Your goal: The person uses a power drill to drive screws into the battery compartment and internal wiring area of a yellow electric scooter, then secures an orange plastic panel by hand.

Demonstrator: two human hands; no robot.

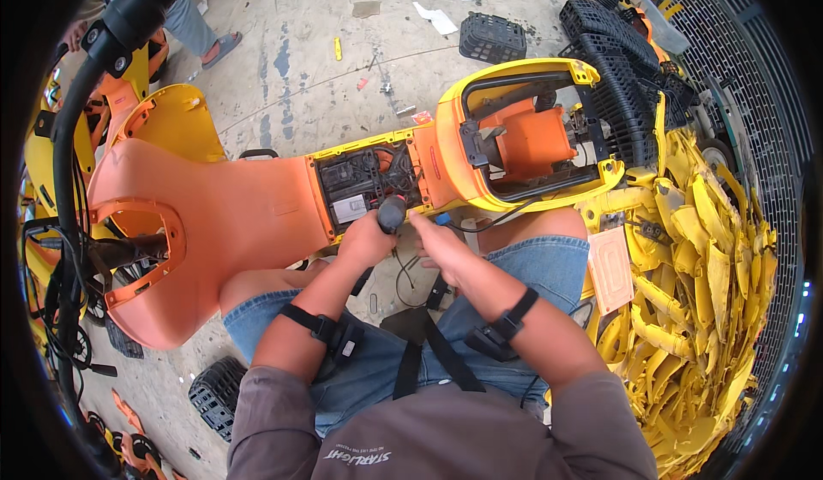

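Observation:
A small scooter body with orange and yellow panels lies across in front of me. Its open compartment [369, 176] in the middle shows black wiring and a silver-grey box [349, 209]. My left hand [367, 238] is closed round a dark power drill [392, 213], whose rounded rear end points up at the compartment's near edge. The drill's tip is hidden beneath it. Just right of the drill, my right hand [439, 247] reaches to the near rim of the body with fingers stretched out; some fingertips are out of sight. A blue connector [442, 219] on a black cable is beside it.
Broken yellow plastic panels [686, 309] are heaped on the right. Black plastic baskets [493, 37] stand at the back and at lower left. Black handlebars [69, 154] with hanging cables rise on the left. Another person's foot [221, 50] shows at far left.

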